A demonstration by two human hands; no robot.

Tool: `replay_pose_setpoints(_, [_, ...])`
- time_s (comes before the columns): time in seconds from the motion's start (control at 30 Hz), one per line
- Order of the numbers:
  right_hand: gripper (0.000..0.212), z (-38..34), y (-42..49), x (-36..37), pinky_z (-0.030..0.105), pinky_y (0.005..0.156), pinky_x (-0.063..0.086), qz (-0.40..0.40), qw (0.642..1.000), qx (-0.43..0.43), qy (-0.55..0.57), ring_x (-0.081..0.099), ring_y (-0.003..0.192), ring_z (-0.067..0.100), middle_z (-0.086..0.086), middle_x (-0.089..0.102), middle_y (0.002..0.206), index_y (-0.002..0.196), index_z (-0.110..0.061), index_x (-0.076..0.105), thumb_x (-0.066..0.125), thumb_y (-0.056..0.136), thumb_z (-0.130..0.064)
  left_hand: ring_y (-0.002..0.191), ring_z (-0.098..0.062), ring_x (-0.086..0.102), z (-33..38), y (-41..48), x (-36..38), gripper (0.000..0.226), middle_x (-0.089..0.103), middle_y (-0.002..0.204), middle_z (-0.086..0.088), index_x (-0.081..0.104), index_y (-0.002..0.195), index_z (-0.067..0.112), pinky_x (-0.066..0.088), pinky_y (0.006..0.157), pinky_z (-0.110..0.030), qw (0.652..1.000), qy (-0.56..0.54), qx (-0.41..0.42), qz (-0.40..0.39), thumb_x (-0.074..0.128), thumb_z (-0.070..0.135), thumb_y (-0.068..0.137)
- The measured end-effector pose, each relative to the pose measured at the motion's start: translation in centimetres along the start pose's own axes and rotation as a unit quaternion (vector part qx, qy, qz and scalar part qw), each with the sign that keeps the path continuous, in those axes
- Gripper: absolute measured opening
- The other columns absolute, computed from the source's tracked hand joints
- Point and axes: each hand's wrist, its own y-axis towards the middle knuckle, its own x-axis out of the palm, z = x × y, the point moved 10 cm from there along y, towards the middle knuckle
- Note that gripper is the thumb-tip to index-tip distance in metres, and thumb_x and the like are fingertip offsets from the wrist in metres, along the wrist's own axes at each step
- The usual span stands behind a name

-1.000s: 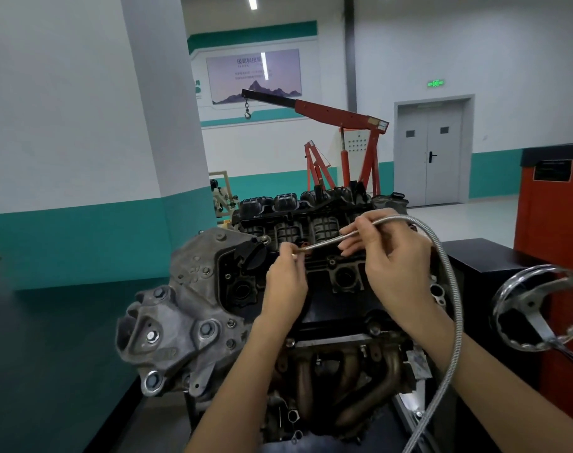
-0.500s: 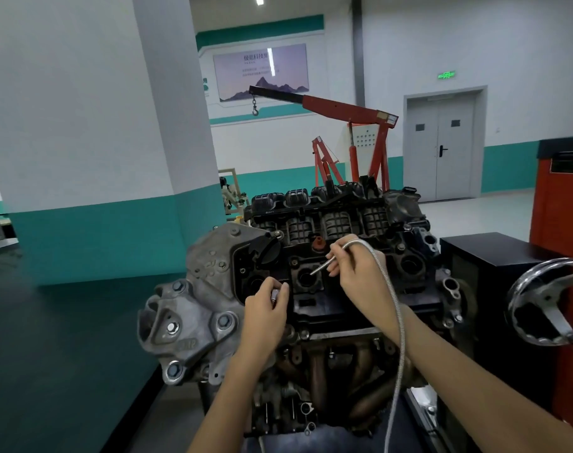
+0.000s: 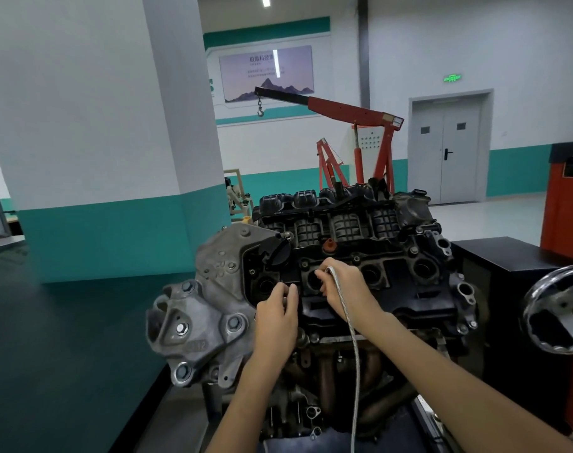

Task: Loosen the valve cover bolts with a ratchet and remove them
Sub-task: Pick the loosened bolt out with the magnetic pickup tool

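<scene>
The workshop had white walls with a teal band, a grey door [image 3: 448,148] at the back and a red crane [image 3: 353,112] standing before it. An engine [image 3: 210,308] sat in the foreground on a stand, with a black tabletop [image 3: 507,253] and a steel handwheel [image 3: 559,308] to its right. The black valve cover [image 3: 406,289] faced the camera, its row of round wells open, with an oil cap [image 3: 275,253] at the left end and a small red plug [image 3: 329,246] along the far edge. Bolts [image 3: 356,258] sat in the cover between the wells.

The right hand [image 3: 344,289] rested on the cover at the second well from the left. Its fingers [image 3: 322,274] were curled round the upper end of a flexible shaft [image 3: 352,338], which ran from them down past the wrist, across the manifold [image 3: 376,364] and out of the bottom of the view. The shaft's tip was hidden by the fingers.

The left hand [image 3: 277,318] lay just beside it, at the cover's near edge below the first well. Its fingers were bunched against the thumb, and I could not tell whether they held anything.
</scene>
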Motion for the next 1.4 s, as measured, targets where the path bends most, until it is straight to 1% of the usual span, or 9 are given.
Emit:
replay_pose_setpoints(0.17, [0.021,-0.3,-0.1,-3.6,0.024,0.059,0.053,0.069,0.994,0.006,0.080,0.062,0.053,0.014,0.011,0.062,0.061,0.076,-0.009,0.057,0.052,0.097,-0.007,0.050,-0.011,0.031,-0.3,0.0,-0.1,0.038,0.039,0.057,0.001,0.036,0.068,0.015,0.030,0.052,-0.032,1.000,0.004,-0.023,0.010,0.040,0.025,0.104])
replay_pose_setpoints(0.23, [0.021,-1.1,0.1,-5.0,0.016,0.055,0.051,0.090,0.991,-0.021,0.096,0.062,0.051,0.009,0.009,0.062,0.060,0.077,-0.010,0.057,0.053,0.096,-0.005,0.051,-0.012,0.035,-0.6,0.2,-0.2,0.038,0.042,0.058,0.000,0.039,0.068,0.015,0.032,0.051,-0.029,0.999,-0.021,-0.040,0.016,0.040,0.024,0.105])
replay_pose_setpoints(0.43, [0.020,-2.6,0.2,-6.7,0.011,0.055,0.049,0.109,0.989,-0.065,0.080,0.062,0.050,0.006,0.003,0.060,0.054,0.077,-0.008,0.058,0.053,0.096,-0.004,0.043,-0.005,0.037,-1.2,0.4,0.2,0.031,0.047,0.056,0.007,0.056,0.076,0.024,0.031,0.047,-0.022,0.999,0.003,-0.054,-0.001,0.043,0.018,0.103])
replay_pose_setpoints(0.53, [0.019,-2.6,0.0,-7.6,0.019,0.057,0.054,0.121,0.986,-0.070,0.089,0.063,0.051,0.013,0.011,0.063,0.060,0.078,-0.001,0.059,0.053,0.096,-0.004,0.039,-0.005,0.035,-1.3,0.4,0.1,0.030,0.045,0.053,0.008,0.056,0.076,0.023,0.028,0.042,-0.018,0.998,-0.002,-0.059,0.002,0.043,0.017,0.102])
replay_pose_setpoints(0.63, [0.021,-2.6,0.2,-7.4,0.027,0.055,0.055,0.114,0.987,-0.065,0.090,0.062,0.050,0.019,0.017,0.063,0.060,0.077,0.003,0.059,0.053,0.096,-0.003,0.038,-0.005,0.036,-1.3,0.3,0.1,0.027,0.045,0.051,0.008,0.057,0.077,0.021,0.031,0.044,-0.023,0.998,0.018,-0.064,0.004,0.044,0.018,0.101])
replay_pose_setpoints(0.87, [0.025,-3.3,2.8,-3.2,0.048,0.069,0.055,-0.002,0.999,-0.049,-0.017,0.063,0.062,0.031,0.017,0.063,0.069,0.081,0.006,0.056,0.049,0.099,-0.009,0.041,-0.010,0.037,-1.0,0.3,0.2,0.025,0.044,0.050,0.007,0.058,0.081,0.016,0.032,0.050,-0.030,0.998,0.025,-0.063,0.004,0.044,0.020,0.101])
replay_pose_setpoints(1.0, [0.024,-2.7,3.3,-0.7,0.047,0.074,0.054,-0.063,0.993,-0.028,-0.091,0.064,0.071,0.036,0.021,0.065,0.075,0.087,0.004,0.057,0.048,0.100,-0.014,0.041,-0.011,0.037,-1.1,0.3,0.3,0.024,0.044,0.050,0.007,0.059,0.083,0.014,0.032,0.051,-0.030,0.998,0.030,-0.059,0.006,0.044,0.019,0.101])
replay_pose_setpoints(1.17, [0.014,-3.1,2.8,-0.1,0.047,0.080,0.050,-0.062,0.994,-0.033,-0.088,0.062,0.084,0.037,0.018,0.066,0.086,0.091,0.001,0.060,0.051,0.097,-0.008,0.046,-0.014,0.042,-1.0,0.4,0.4,0.023,0.049,0.054,0.005,0.060,0.085,0.012,0.036,0.053,-0.032,0.998,0.035,-0.050,0.007,0.044,0.019,0.101])
replay_pose_setpoints(1.4, [0.015,-3.0,2.1,-2.0,0.046,0.075,0.055,-0.022,0.999,-0.026,-0.030,0.062,0.070,0.027,0.017,0.062,0.077,0.089,0.005,0.060,0.051,0.097,-0.004,0.045,-0.013,0.038,-1.1,0.3,0.4,0.024,0.045,0.051,0.007,0.060,0.085,0.012,0.033,0.054,-0.031,0.998,0.033,-0.050,0.008,0.044,0.020,0.101])
